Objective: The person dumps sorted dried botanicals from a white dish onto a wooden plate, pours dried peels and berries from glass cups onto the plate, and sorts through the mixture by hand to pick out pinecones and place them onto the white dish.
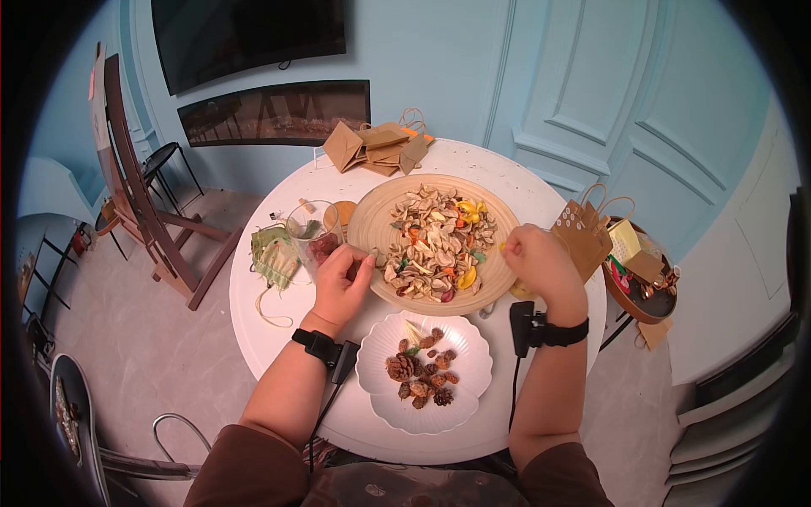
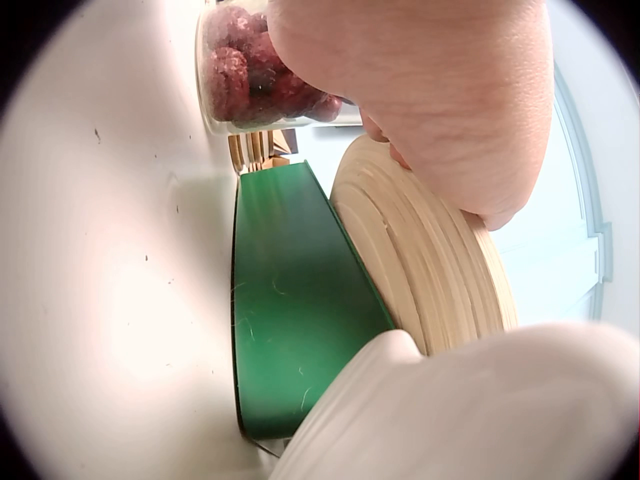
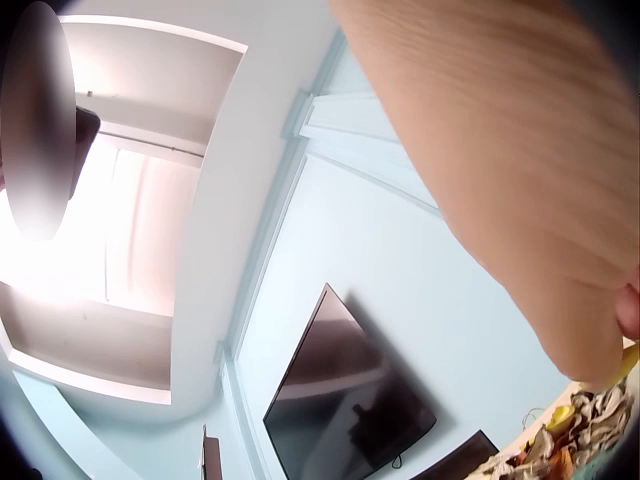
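Observation:
A round wooden plate (image 1: 363,221) holds a pile of dried petals (image 1: 439,245) with yellow, orange and green bits. My left hand (image 1: 340,283) is at the plate's left rim with its fingers curled; whether it grips the rim or a petal is hidden. In the left wrist view that hand (image 2: 440,90) is above the plate's edge (image 2: 430,250). Over the right rim, my right hand (image 1: 545,262) pinches a small yellow piece (image 1: 504,247), also visible in the right wrist view beside the hand (image 3: 530,180). Dried petals (image 3: 575,440) are below it.
A white scalloped dish (image 1: 465,406) with pine cones stands in front. Left of the plate are a glass (image 1: 304,221) with dark red pieces and a leafy packet (image 1: 274,258). Paper bags (image 1: 384,139) lie behind, another bag (image 1: 583,237) at right. A green box (image 2: 295,300) is beside the plate.

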Demonstrator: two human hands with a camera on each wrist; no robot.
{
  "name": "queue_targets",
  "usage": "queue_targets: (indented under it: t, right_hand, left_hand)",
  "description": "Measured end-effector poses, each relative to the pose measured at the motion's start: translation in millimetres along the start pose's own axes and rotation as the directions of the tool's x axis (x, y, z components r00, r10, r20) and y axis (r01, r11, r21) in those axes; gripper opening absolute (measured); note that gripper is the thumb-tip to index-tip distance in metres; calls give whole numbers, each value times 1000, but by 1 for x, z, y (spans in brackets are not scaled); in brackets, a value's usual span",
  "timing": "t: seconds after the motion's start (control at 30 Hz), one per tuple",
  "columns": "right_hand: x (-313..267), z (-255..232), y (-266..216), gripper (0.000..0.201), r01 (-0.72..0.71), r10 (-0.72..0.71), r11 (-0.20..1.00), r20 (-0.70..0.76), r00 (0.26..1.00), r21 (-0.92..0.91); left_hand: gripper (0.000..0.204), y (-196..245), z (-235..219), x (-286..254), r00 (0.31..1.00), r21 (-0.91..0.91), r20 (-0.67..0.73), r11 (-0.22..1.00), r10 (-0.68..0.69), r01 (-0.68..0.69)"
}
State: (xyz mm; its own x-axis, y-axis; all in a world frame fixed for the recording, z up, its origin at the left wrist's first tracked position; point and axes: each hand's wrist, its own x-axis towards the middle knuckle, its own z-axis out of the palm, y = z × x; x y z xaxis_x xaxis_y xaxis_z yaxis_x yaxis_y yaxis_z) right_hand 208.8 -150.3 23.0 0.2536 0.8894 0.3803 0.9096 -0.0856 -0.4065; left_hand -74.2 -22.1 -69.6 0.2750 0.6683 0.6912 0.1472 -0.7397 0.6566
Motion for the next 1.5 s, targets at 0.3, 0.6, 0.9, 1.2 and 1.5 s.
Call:
queue_targets:
  t: [0.3, 0.6, 0.9, 1.2, 1.5]
  right_hand:
    - [-8, -37, 27, 13, -238, 233, 968, -73, 970, -76]
    - [19, -4, -14, 23, 16, -20, 1000, -159, 987, -26]
    - [109, 37, -12, 59, -11, 130, 969, 475, 870, -245]
    - [122, 44, -14, 49, -35, 165, 967, 516, 840, -252]
    - [97, 37, -2, 23, 60, -48, 998, 282, 958, -34]
  left_hand:
    - [13, 0, -1, 0, 1000, 9, 10, 1000, 11, -12]
    - [11, 2, -3, 0, 1000, -5, 19, 1000, 5, -4]
    - [9, 2, -5, -1, 1000, -13, 17, 1000, 14, -14]
    - [11, 2, -4, -1, 1000, -27, 5, 999, 26, -26]
    - [12, 4, -5, 0, 1000, -18, 10, 1000, 25, -24]
